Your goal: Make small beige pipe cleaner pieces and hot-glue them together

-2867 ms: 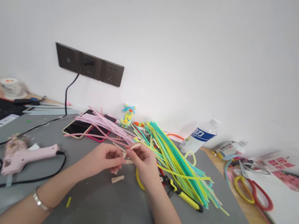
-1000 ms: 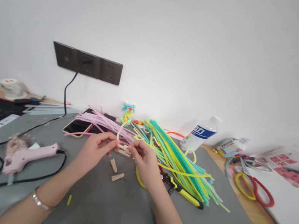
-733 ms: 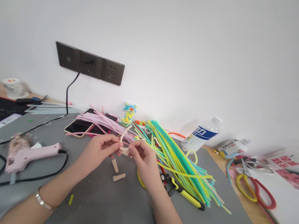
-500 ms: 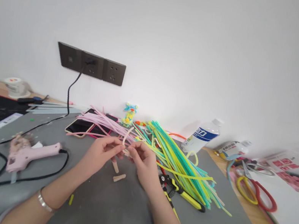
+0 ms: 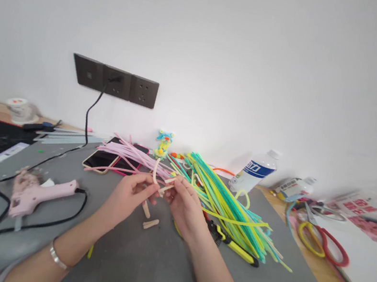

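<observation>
Above the desk [image 5: 151, 270], toward its far edge, a pale curved strip [image 5: 155, 171] is being pinched by the left hand [image 5: 132, 197] and pale pieces [image 5: 167, 188] by the right hand [image 5: 186, 207]; more of these is being exposed than a moment ago, the right grip apparently being shifted.

Left forearm [image 5: 80, 234] and right forearm [image 5: 219, 277] extend forward, converging toward the centre. Left hand [image 5: 135, 195]: thumb and index finger pinched, remaining fingers curled. Right hand [image 5: 183, 203]: positioned just beside the left, thumb and fingertips pinched, back facing outward.
</observation>
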The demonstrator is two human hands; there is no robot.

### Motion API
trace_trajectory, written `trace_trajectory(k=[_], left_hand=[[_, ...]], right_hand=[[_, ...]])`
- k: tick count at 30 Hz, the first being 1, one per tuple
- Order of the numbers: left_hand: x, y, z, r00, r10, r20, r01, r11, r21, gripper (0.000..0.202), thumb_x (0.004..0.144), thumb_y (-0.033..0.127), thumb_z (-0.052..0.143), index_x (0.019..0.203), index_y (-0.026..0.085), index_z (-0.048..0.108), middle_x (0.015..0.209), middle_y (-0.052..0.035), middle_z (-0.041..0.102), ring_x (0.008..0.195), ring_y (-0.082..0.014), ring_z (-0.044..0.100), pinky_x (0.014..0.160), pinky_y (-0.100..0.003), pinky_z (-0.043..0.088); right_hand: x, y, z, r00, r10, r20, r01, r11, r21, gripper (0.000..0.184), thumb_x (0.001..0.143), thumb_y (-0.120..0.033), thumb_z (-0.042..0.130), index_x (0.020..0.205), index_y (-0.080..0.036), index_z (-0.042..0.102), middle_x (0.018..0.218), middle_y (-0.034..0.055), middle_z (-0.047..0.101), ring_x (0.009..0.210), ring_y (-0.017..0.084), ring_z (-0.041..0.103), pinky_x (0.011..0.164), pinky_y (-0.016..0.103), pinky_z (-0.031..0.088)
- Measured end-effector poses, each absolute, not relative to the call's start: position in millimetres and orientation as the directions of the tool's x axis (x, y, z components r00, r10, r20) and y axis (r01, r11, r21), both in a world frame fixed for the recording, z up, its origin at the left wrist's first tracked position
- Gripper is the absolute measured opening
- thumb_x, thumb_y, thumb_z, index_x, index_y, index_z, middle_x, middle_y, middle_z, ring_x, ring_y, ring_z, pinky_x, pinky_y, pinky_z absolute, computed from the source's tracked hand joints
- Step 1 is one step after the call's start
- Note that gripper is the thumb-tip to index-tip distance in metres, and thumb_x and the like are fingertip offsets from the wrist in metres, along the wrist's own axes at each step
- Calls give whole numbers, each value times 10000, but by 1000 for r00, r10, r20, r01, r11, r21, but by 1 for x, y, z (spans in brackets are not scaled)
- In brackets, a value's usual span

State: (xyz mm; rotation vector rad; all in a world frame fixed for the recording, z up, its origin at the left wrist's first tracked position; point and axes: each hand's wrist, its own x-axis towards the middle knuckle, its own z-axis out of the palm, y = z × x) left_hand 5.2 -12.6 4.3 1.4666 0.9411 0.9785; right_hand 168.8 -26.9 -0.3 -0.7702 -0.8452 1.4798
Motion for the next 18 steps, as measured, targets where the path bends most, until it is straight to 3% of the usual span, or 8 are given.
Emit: trace_trajectory(k=[5, 13, 18], left_hand=[[5, -12, 5, 347, 934, 90, 33, -108, 994, 272, 869, 415, 616, 851, 150, 677, 723, -32, 693, 661, -162, 674, 557, -214, 471], [4, -10, 6, 345, 935, 81, 63, -109, 992, 245, 863, 387, 618, 832, 151, 675, 698, -30, 697, 636, -156, 664, 556, -213, 467], [5, -10, 2, 328, 937, 121, 40, -142, 989, 224, 882, 372, 607, 836, 160, 665, 712, -15, 689, 657, -150, 674, 585, -214, 495]], right_hand=[[169, -27, 1, -89, 996, 25, -538, -27, -842, 284, 737, -417, 824, 723, -192, 651, 675, -37, 542, 563, 91, 401, 562, 221, 353], [173, -26, 1, -136, 990, 46, -493, -27, -869, 310, 739, -428, 815, 718, -186, 622, 729, -17, 583, 597, 101, 458, 580, 229, 378], [172, -27, -3, -97, 991, 92, -313, 57, -948, 314, 774, -458, 770, 726, -185, 623, 647, -25, 587, 552, 100, 451, 549, 230, 354]])
